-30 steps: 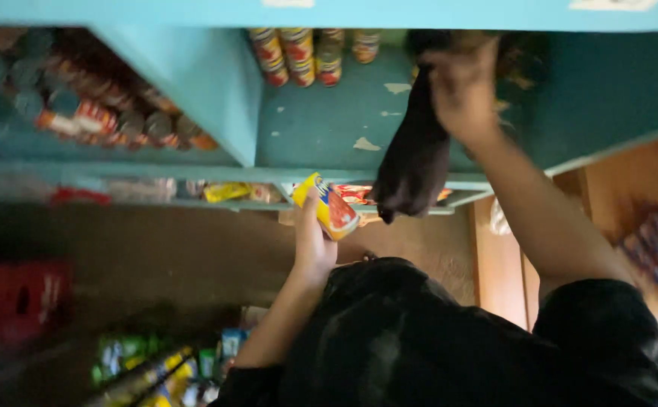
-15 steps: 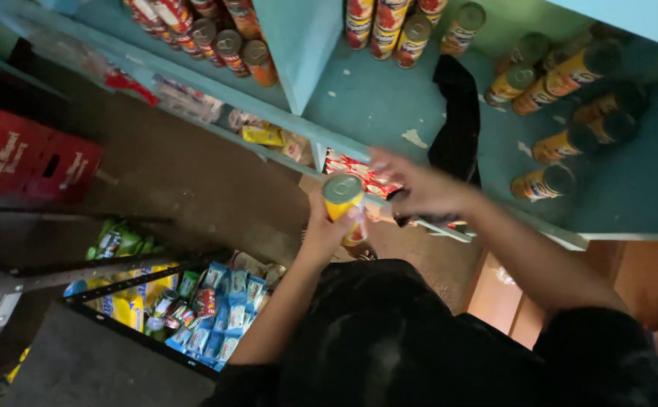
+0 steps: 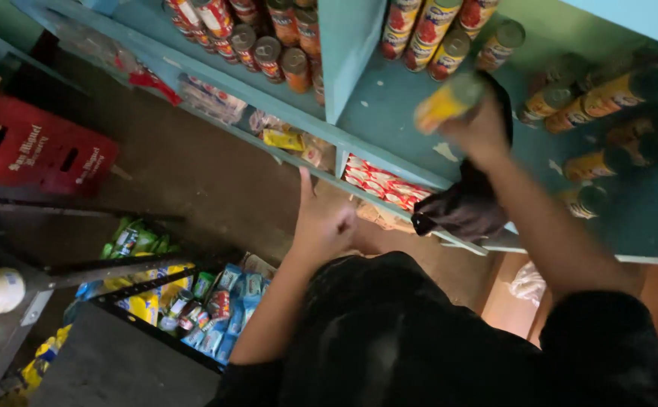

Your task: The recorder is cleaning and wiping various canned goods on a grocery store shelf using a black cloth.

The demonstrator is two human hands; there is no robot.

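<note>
**Yellow can held up at the teal shelf**

The right hand (image 3: 479,132) is closed around a yellow-labelled can (image 3: 448,102), gripping it from below and holding it tilted, its top toward the upper right. The can is blurred and sits in the air just above the teal shelf (image 3: 389,113), to the right of the upright divider (image 3: 348,53). A dark cloth (image 3: 464,207) lies under the wrist and hangs over the shelf's front edge. Further right on the same shelf lie more yellow-labelled cans (image 3: 596,162), on their sides. Red-labelled cans (image 3: 427,30) stand in a row behind the held can.

The left hand (image 3: 321,218) is open and holds nothing, fingers spread, hanging below the shelf's front edge near a strip of red sachets (image 3: 381,185). A red crate (image 3: 35,147) stands on the floor at the left.
</note>
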